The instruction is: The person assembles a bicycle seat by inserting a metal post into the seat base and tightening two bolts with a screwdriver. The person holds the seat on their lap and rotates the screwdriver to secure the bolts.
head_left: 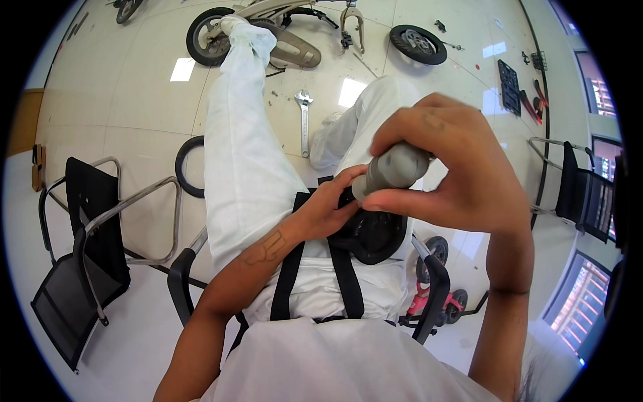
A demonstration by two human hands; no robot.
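Note:
Above my lap, my right hand (462,161) curls round a grey handle (398,167) with a bulbous, rounded end. My left hand (328,208) is closed at the handle's narrow end, its fingertips touching there; what lies inside its fingers is hidden. Just below both hands, a glossy black rounded part (372,234) with a hollow in it rests on my lap, partly covered by my right hand. Two black straps (345,275) run from near it down to my waist.
On the tiled floor ahead lie an adjustable wrench (304,124), a partly dismantled bike (281,40) and a loose wheel (418,45). A black tyre (189,167) is beside my left leg. Chairs (100,234) stand at both sides; a tool case (509,87) is far right.

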